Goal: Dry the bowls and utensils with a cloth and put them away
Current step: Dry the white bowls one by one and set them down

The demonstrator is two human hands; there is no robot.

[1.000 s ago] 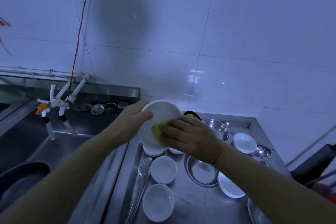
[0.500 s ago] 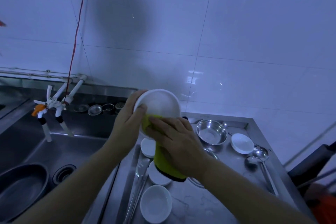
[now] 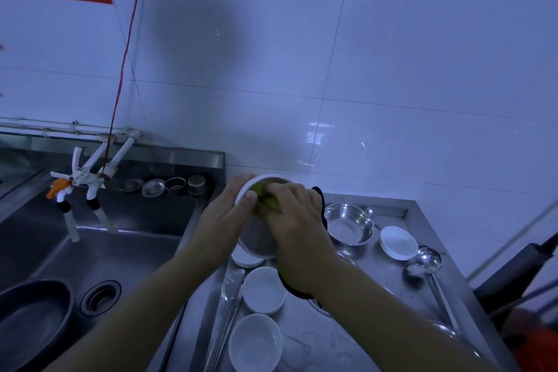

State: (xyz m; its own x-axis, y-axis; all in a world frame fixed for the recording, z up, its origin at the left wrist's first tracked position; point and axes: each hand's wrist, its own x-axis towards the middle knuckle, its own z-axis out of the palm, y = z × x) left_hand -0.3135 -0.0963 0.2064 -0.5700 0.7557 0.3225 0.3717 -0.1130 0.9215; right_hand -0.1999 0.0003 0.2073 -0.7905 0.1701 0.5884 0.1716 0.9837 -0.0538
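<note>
Gripping the white bowl [image 3: 246, 190] by its rim, the left hand [image 3: 225, 220] has its thumb hooked over the near edge and its fingers curled behind the wall, out of sight. The bowl is held in the air above the steel drainboard [image 3: 389, 281], tipped so its mouth faces away from the person and toward the right hand.

In the head view, the only one, the right hand [image 3: 294, 220] reaches into that mouth from the right, fingers bent and pressing the yellow-green cloth [image 3: 265, 192] against the inside. The cloth's free tail hangs below the right wrist, over the dishes lying beneath.

The relation that matters is this: the bowl's opening points up and away, with the left hand on the near rim and the right hand inside. Judging from that, turning the bowl falls to the left hand, while the cloth hand sweeps the wall.

Below them lie two small white bowls [image 3: 264, 290], a steel bowl [image 3: 348, 222] to the right, a white saucer [image 3: 398, 242] and a ladle [image 3: 428, 260], all apparently not yet dried. Where dried pieces are stored does not show.
</note>
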